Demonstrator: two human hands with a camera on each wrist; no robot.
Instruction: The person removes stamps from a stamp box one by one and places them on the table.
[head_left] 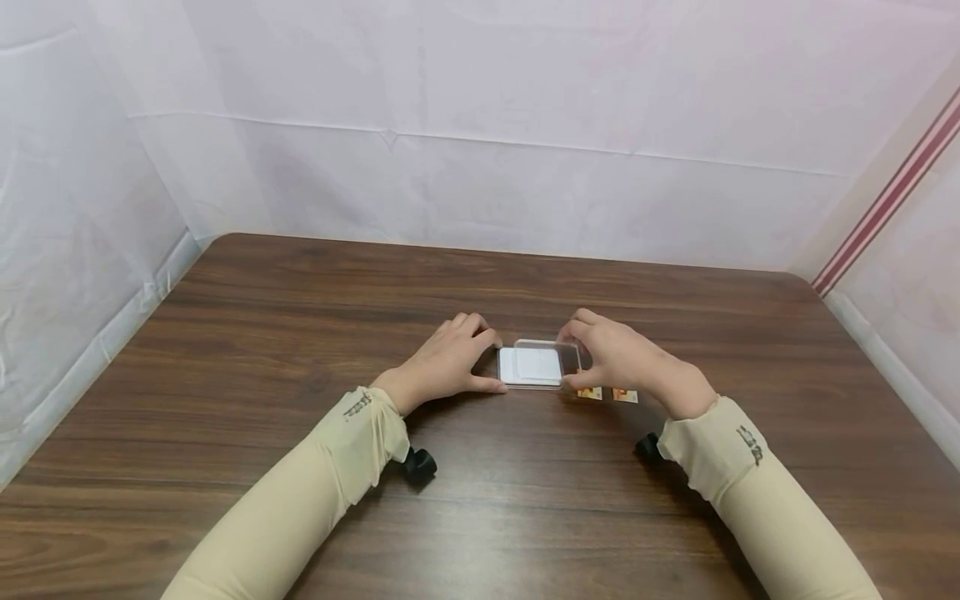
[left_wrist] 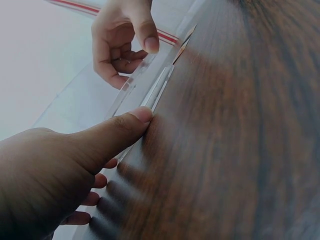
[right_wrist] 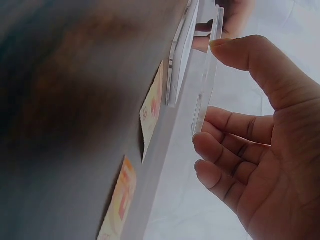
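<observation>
A flat clear plastic case (head_left: 534,367) with a white card inside lies on the brown wooden table (head_left: 480,517). My left hand (head_left: 497,362) steadies the case's left edge between thumb and curled fingers; the left wrist view shows the thumb (left_wrist: 127,125) pressed against the case's rim (left_wrist: 159,89). My right hand (head_left: 573,354) pinches the clear lid (right_wrist: 206,85) at the case's right side, thumb on one edge and fingers (right_wrist: 220,150) under the other, and the lid stands raised off the base (right_wrist: 181,55). Two small orange cards (head_left: 607,394) lie under my right hand.
White sheeting walls in the table on the left, back and right, with a red-striped band (head_left: 892,200) at the right corner. Bare wood stretches all around the hands. Small black wrist cameras (head_left: 420,463) sit under both sleeves.
</observation>
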